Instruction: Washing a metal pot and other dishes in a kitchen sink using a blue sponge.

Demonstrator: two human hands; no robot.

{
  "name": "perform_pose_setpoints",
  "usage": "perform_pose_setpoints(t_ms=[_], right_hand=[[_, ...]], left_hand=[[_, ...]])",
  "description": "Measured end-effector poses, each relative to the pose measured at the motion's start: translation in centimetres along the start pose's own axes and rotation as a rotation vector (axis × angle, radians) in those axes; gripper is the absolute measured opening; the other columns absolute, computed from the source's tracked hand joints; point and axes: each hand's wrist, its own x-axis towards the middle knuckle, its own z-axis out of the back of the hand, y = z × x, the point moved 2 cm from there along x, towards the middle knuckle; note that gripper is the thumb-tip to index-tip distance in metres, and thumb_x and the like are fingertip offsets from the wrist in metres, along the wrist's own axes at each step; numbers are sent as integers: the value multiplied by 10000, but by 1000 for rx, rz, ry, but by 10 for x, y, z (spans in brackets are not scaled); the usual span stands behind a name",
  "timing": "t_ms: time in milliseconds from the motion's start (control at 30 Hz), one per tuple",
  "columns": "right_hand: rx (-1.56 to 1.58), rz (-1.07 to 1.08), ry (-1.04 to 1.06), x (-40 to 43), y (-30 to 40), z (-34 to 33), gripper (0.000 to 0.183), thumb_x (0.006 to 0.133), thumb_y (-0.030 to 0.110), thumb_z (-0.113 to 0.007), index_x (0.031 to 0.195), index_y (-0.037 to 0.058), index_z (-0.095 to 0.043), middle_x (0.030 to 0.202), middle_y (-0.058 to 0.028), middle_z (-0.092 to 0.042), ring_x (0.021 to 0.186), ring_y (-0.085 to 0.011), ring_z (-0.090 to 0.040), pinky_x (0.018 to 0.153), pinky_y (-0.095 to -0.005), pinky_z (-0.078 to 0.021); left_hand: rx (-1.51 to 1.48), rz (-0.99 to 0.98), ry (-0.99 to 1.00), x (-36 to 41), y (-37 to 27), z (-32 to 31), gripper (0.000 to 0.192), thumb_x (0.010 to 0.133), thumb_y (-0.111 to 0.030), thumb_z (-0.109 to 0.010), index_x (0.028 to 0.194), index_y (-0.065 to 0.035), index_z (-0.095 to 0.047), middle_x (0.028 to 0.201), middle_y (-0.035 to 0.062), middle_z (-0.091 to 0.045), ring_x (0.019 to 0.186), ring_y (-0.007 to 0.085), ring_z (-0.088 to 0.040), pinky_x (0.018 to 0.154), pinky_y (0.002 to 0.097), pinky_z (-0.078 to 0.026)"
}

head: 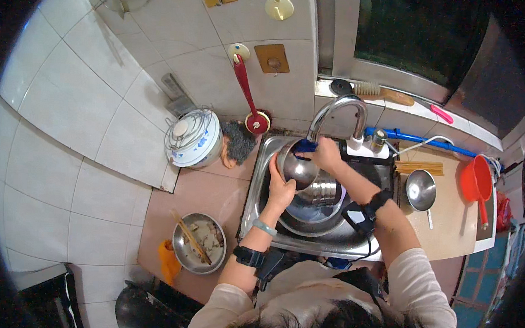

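Observation:
My left hand grips the rim of a tilted stainless steel bowl above the sink. At the bowl's upper edge, my right hand holds a dark blue cloth or scrubber against the inside. The curved chrome faucet arches just above both hands. Under the bowl, a large metal basin sits in the sink, with shiny metalware inside it that the bowl partly hides.
Left of the sink are a steel bowl with chopsticks and food scraps, an orange cloth, a lidded white pot and a dark scouring pad. Rightward lie a small steel bowl, chopsticks and a red plastic ladle.

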Motion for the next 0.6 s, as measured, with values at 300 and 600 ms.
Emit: perform_pose_setpoints(t_ms=[300,600], right_hand=[[-139,787,-52,19,18,13,409,537,177,-709,868,41,-511,839,-161,-545,802,-335,-536,664,-403,-445],[1339,-420,294,-27,-14,-56,258,664,36,-592,921,24,-565,816,-52,-587,721,-160,-562,642,-292,-457]], left_hand=[[166,178,62,4,-17,-14,736,636,130,-375,1282,-143,-149,1211,152,-311,1031,296,-441,578,328,-527],[-159,-8,-171,14,-35,-17,771,575,150,-345,1285,-65,-133,1245,154,-282,1155,260,-313,963,300,-233]])
